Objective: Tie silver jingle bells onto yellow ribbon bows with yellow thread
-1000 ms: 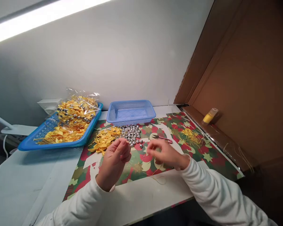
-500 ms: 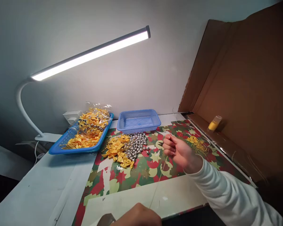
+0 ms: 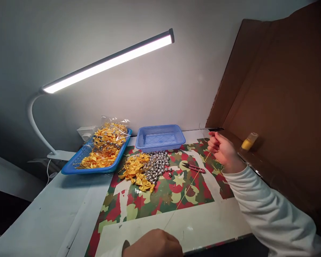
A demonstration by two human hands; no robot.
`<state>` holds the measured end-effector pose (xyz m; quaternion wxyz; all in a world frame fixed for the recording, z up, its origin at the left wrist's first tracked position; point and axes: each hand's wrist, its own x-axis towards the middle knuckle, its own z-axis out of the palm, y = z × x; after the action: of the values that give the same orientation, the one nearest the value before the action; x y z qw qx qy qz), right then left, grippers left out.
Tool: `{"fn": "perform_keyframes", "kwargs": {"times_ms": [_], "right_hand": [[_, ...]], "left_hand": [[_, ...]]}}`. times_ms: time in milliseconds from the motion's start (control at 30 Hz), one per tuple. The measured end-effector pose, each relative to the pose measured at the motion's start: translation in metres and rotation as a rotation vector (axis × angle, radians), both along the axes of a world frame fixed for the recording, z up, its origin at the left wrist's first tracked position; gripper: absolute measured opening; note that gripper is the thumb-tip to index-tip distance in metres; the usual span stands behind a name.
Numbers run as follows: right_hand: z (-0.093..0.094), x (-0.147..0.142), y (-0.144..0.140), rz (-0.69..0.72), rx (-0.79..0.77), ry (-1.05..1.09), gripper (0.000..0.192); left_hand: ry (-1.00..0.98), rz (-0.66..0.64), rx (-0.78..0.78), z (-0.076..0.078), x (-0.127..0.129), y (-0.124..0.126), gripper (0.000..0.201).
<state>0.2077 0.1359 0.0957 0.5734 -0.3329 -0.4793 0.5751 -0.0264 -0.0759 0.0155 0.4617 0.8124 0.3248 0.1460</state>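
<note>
The yellow thread (image 3: 187, 190) runs straight and diagonally above the tabletop (image 3: 211, 221), from the right hand (image 3: 222, 152), its fingers pinched on the thread near the right edge, toward the left hand (image 3: 155, 245) at the front edge, whose fingers are hidden; its grip cannot be determined. The line crosses in front of the snips (image 3: 194, 168). Farther left lie silver bells (image 3: 157, 167) and yellow bows (image 3: 135, 169), with a light-blue basket (image 3: 160, 146) near the rear edge.

White wrinkled sleeves (image 3: 267, 208) — bare hands (image 3: 223, 151)
</note>
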Motion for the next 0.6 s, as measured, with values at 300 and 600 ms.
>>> {"fn": "perform_keyframes", "kwargs": {"times_ms": [300,600], "right_hand": [[0.021,0.018,0.003,-0.184,0.249,-0.023,0.028],[0.034,0.018,-0.036,-0.227,0.626,-0.289,0.019]], "left_hand": [[0.074,0.238,0.467,0.020,-0.014,0.024,0.005],[0.533,0.629,0.528,0.027,-0.063,0.068,0.014]]}}
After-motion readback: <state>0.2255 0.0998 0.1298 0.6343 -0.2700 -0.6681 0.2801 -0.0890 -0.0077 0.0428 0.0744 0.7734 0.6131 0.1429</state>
